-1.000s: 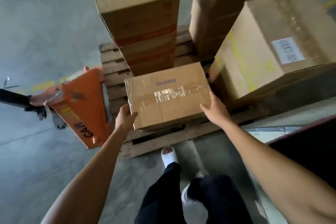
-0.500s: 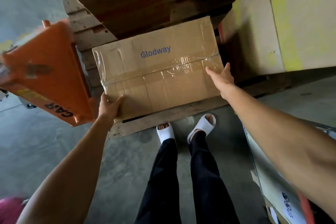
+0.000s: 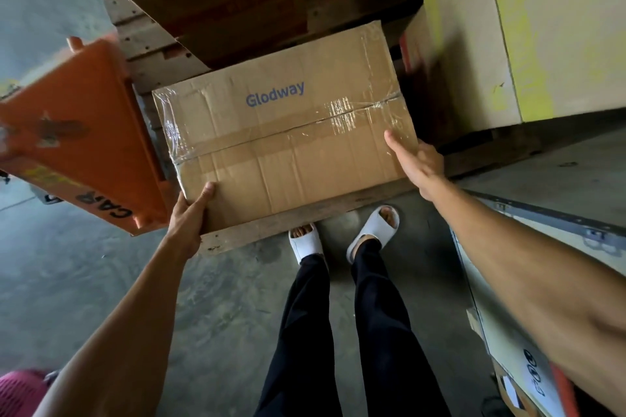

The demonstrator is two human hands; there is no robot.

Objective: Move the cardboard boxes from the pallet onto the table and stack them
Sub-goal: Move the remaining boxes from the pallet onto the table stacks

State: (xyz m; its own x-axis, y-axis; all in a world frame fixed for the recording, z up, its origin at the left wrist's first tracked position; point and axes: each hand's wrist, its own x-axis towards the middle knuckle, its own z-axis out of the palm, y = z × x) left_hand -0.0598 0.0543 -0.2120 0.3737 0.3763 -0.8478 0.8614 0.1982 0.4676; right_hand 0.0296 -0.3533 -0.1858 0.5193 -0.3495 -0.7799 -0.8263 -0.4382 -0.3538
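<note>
Head view, looking straight down past the person's black trousers and white slide sandals [image 3: 372, 228] on the concrete floor. At the centre lies the Glodway cardboard box [image 3: 288, 132], flat on the near edge of the wooden pallet [image 3: 305, 218], its top seam sealed with clear tape and the blue brand name printed toward 12 o'clock. The box sits slightly skewed, its right side further from the person than its left.

The left hand [image 3: 188, 217] grips the box's near-left corner at about 8 o'clock from the box's middle: the thumb lies on the top face, while the fingers go under or behind the edge and are hidden. The right hand [image 3: 418, 162] holds the box's right edge at about 4 o'clock, thumb stretched along the top face near the tape, the remaining fingers curled down over the side, out of sight.

At 12 o'clock from the box stands a stack of cardboard boxes [image 3: 216, 0] banded in red. At 2 o'clock is a large cardboard box [image 3: 528, 30] with yellow smears, also on the pallet. At 9 o'clock, just beside the box, is the orange pallet jack body [image 3: 78, 132] with dark lettering. A printed carton [image 3: 518, 359] shows at 4 o'clock, partly behind the right forearm.
</note>
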